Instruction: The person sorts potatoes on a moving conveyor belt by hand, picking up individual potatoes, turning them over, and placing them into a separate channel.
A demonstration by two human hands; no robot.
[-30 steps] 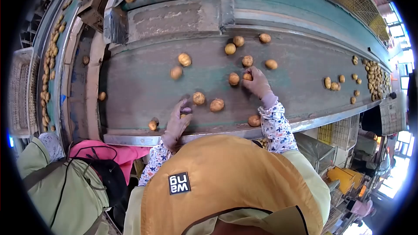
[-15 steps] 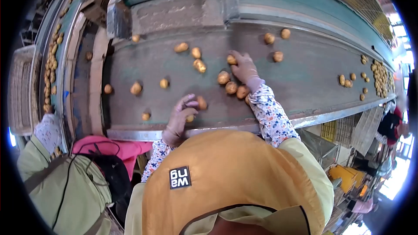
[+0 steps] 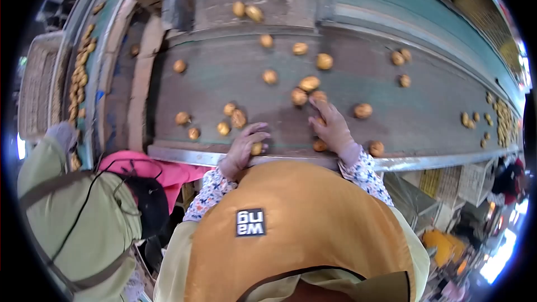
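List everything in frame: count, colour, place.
conveyor belt: one, grey-green, across the middle
potatoes: over twenty, tan, loose on that belt, clustered at its far right
upper belt section: one, grey, top, a few potatoes on it
narrow side belt: one, left edge, carries a row of potatoes
co-worker: one, green jacket, lower left
pink garment: one, beside the co-worker
hat brim: one, orange, bottom centre
sleeves: two, white with a star print
left hand: curled on a small potato, near edge of the belt
right hand: fingers spread on the belt
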